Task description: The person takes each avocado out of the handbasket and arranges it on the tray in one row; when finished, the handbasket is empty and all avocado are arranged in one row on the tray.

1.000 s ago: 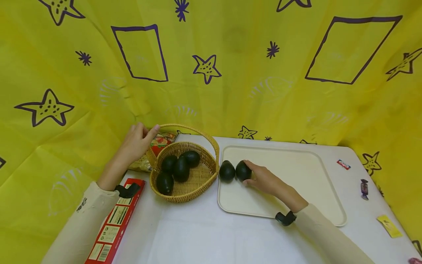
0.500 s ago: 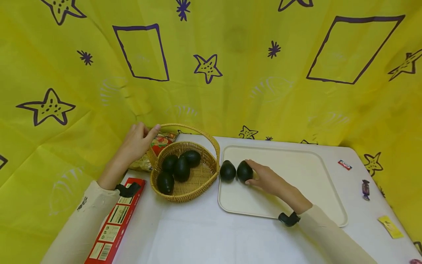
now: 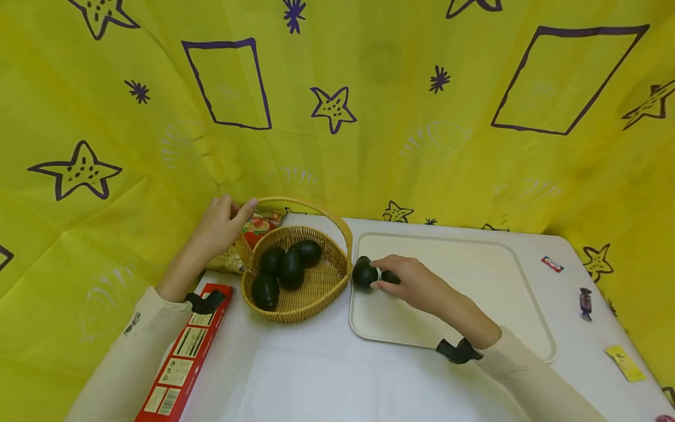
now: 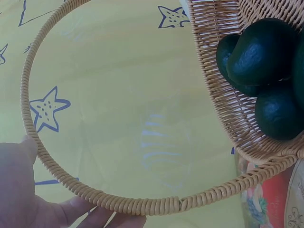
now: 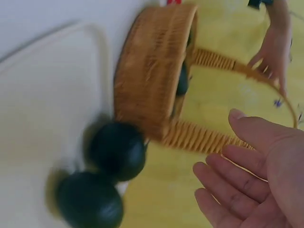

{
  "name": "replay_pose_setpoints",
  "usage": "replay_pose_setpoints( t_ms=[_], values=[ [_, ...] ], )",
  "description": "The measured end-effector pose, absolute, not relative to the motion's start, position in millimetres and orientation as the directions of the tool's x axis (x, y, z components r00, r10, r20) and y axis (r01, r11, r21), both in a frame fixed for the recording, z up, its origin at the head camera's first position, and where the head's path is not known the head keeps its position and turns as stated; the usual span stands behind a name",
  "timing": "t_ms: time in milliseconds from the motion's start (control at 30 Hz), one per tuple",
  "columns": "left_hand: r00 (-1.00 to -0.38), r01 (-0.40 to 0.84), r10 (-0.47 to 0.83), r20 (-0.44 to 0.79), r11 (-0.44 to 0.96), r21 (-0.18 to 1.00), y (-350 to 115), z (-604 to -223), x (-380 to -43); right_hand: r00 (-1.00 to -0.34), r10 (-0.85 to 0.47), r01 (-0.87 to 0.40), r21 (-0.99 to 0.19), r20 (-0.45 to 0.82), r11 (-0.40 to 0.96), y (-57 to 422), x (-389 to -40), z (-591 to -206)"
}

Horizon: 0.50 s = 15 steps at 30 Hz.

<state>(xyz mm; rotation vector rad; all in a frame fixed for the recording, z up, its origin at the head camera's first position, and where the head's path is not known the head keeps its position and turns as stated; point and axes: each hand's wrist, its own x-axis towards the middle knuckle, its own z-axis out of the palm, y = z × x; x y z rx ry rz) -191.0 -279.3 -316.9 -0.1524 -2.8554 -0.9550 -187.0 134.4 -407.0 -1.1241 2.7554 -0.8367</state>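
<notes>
My left hand [image 3: 217, 227] holds the arched handle [image 4: 128, 204] of a wicker basket [image 3: 323, 287], with thumb and fingers around it. Inside the basket lie several dark green avocados [image 3: 290, 270], bunched toward its left side. Two more avocados rest on the cream tray [image 3: 474, 264] beside the basket: a left one [image 3: 361, 276] and a right one [image 3: 390, 277]. Over them hovers my right hand [image 3: 413, 281], partly covering the right avocado, its fingertips right at the left one. In the right wrist view that hand [image 5: 256, 175] has nothing in its grasp, fingers loosely extended.
A long red box [image 3: 181, 363] lies beneath my left forearm. Colourful packages [image 3: 258, 225] sit behind the basket. Small wrapped sweets [image 3: 585, 303] and a yellow packet [image 3: 624, 362] lie along the table's right side. A yellow patterned curtain [image 3: 369, 164] hangs at the back.
My right hand has let go of the right avocado and shifted left toward the left one. The left hand keeps its hold on the basket handle.
</notes>
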Motion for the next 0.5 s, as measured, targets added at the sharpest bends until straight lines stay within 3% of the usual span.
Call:
replay_pose_setpoints(
  t_ms=[267, 367, 500],
  values=[
    [-0.976, 0.195, 0.092, 0.197, 0.770, 0.607, -279.5, -313.4, -190.9, -0.617, -0.754, -0.759, -0.420, 0.224, 0.497, 65.8, -163.6, -372.7],
    [-0.976, 0.197, 0.101, 0.191, 0.781, 0.592, -280.1, -311.8, -191.9, -0.604, -0.775, -0.765, -0.407, 0.185, 0.499, 37.8, -164.5, -361.2],
    [-0.980, 0.181, 0.096, 0.174, 0.791, 0.584, -280.7, -312.9, -193.9, -0.581, -0.810, -0.797, -0.255, 0.076, 0.548, 1.4, -176.2, -354.9]
  ],
)
